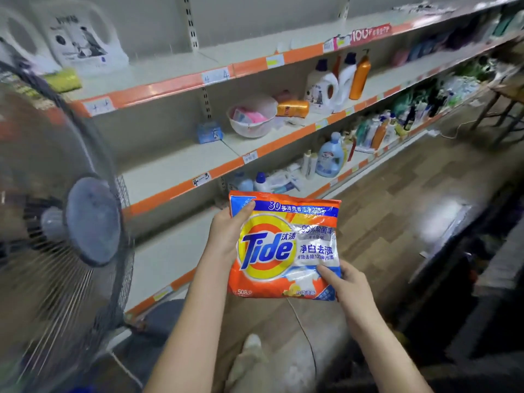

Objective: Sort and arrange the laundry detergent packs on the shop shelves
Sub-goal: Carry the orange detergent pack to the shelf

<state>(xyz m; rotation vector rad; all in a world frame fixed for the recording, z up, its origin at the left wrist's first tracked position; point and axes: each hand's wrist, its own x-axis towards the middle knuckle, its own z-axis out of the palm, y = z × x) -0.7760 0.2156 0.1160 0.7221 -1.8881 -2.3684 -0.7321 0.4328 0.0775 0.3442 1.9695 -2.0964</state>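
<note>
I hold an orange Tide detergent pack upright in front of me, its printed face toward the camera. My left hand grips its upper left corner, thumb on the front. My right hand pinches the lower right corner. The pack hangs in the air in front of the white shop shelves with orange edge strips, level with the lower shelf boards. Those near boards are bare.
A standing fan fills the left side, close to my left arm. Detergent bottles, a white basin and a blue bottle sit on shelves further right. White jugs stand top left. A cable runs across the wooden floor.
</note>
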